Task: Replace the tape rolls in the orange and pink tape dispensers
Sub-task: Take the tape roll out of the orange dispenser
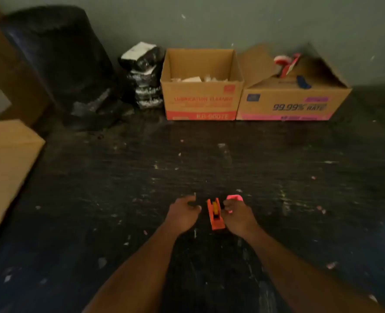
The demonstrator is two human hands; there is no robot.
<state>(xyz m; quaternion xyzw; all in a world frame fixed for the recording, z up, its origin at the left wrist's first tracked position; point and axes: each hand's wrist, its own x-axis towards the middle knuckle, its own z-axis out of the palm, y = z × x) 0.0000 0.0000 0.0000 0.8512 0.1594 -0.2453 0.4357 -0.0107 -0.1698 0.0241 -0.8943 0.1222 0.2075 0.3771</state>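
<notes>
Covering pink dispenser (234,198): right hand (238,216) | left hand (182,214) contents unclear

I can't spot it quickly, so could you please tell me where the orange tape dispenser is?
In the head view, the orange tape dispenser stands on the dark floor, low centre, between the left hand and right hand.

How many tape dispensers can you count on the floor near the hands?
2. The orange tape dispenser stands on the dark floor between both hands; the pink tape dispenser is at the right hand, partly hidden by its fingers.
</notes>
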